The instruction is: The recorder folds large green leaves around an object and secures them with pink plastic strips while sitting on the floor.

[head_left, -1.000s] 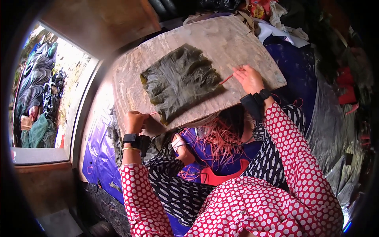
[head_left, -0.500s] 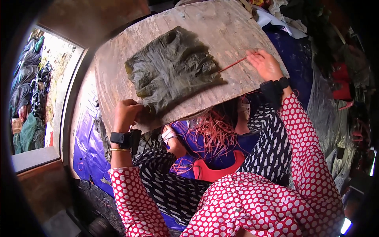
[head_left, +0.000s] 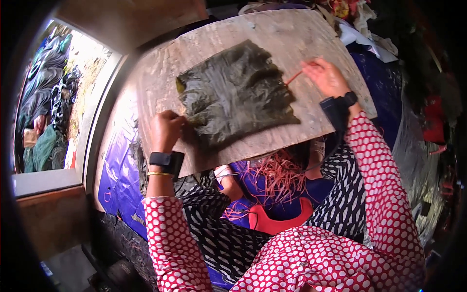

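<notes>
Your left hand point(head_left: 167, 129) curls at the left edge of the dark sheet point(head_left: 238, 92); its fingertips are hard to make out, so I cannot tell whether they grip anything. Your right hand point(head_left: 327, 78), slightly blurred, pinches a red strip point(head_left: 293, 78) that disappears at the sheet's right edge. The sheet lies wrinkled on the wooden worktop point(head_left: 301, 36), between your hands. The worktop's near edge cuts off part of the strip pile point(head_left: 277, 177) below. Your polka-dot top point(head_left: 292, 253) partly covers a red plastic piece point(head_left: 282, 221). At left, green netting point(head_left: 46, 146) shows outside.
</notes>
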Available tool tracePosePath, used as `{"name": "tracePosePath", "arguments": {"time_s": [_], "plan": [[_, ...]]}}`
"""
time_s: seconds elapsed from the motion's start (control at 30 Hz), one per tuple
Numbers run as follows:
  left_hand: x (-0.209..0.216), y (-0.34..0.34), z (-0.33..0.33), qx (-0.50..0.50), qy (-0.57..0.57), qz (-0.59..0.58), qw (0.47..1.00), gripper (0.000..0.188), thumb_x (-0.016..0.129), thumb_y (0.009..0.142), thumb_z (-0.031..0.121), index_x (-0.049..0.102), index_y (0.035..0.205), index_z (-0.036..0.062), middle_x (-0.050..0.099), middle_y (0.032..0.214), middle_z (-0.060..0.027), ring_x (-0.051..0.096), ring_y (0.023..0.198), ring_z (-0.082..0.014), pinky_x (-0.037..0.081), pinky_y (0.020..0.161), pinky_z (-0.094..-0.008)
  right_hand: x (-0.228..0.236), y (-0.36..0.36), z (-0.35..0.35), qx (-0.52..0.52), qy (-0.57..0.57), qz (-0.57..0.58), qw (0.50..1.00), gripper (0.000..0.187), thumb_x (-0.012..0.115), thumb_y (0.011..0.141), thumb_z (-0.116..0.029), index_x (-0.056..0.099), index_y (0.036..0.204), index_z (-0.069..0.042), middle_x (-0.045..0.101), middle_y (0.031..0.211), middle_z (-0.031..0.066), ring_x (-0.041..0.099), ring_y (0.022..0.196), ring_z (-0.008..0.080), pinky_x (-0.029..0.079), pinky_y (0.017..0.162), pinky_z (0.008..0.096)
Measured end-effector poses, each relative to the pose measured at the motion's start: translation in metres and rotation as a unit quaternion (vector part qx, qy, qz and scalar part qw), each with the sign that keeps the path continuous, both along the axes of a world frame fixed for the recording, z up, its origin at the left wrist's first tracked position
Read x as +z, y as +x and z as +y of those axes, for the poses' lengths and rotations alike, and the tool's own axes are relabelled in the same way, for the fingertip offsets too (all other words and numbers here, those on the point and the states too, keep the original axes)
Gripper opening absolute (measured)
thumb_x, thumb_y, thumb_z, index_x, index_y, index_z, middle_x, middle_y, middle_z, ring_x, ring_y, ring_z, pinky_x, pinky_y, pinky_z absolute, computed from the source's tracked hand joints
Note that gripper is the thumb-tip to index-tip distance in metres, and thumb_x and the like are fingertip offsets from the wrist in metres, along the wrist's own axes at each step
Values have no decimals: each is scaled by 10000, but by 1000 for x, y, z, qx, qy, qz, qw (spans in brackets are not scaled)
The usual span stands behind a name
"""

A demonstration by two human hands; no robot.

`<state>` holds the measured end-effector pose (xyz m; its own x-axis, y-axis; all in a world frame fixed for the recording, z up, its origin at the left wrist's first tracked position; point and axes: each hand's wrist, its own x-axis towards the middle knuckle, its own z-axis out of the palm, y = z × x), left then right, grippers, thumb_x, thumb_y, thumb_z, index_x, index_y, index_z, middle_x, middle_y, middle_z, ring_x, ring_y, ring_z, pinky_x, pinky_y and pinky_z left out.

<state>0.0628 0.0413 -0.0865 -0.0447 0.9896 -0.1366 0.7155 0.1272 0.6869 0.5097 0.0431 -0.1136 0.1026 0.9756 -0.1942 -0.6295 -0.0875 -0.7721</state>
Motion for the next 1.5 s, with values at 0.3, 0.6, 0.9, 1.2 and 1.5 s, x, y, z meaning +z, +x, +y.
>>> {"name": "tracePosePath", "arguments": {"time_s": [0.3, 0.6, 0.9, 1.2, 1.5], "plan": [[-13, -71, 10, 120, 24, 133, 983, 214, 637, 720, 236, 675, 770, 32, 636, 700, -191, 639, 662, -312, 491, 634, -391, 22, -79, 22, 90, -70, -68, 991, 127, 550, 900, -104, 533, 995, -20, 593, 1011, 143, 596, 979, 269, 500, 884, 410], [-18, -43, 40, 49, 87, 54, 993, 164, 657, 732, 179, 679, 807, 34, 643, 706, -176, 641, 676, -306, 489, 644, -371, 25, -18, 29, -1, -45, -87, 995, 166, 497, 925, -120, 523, 1002, 25, 589, 1030, 166, 589, 1035, 287, 496, 900, 384], [-5, -40, 13, 54, 234, 76, 968, 121, 562, 768, 15, 651, 847, 38, 636, 787, -154, 629, 734, -299, 486, 669, -360, 27, -33, 30, 47, -12, -55, 997, 165, 502, 936, -139, 524, 1042, -15, 588, 1026, 121, 583, 1037, 261, 491, 883, 358], [45, 64, -24, -40, 386, -51, 920, 235, 489, 861, -81, 632, 1012, 29, 649, 993, -92, 621, 953, -192, 471, 814, -280, 66, -72, -14, 27, 31, -254, 966, 236, 525, 934, -222, 573, 1080, -43, 640, 1012, 69, 644, 855, 153, 514, 732, 267], [49, 108, -3, -97, 334, -89, 933, 443, 432, 805, -139, 531, 1192, 51, 442, 1326, -190, 657, 764, -164, 517, 689, -284, 77, -133, -4, 59, 151, -343, 925, 163, 532, 897, -75, 612, 1009, 11, 635, 774, 33, 577, 616, 67, 473, 577, 207]]}}
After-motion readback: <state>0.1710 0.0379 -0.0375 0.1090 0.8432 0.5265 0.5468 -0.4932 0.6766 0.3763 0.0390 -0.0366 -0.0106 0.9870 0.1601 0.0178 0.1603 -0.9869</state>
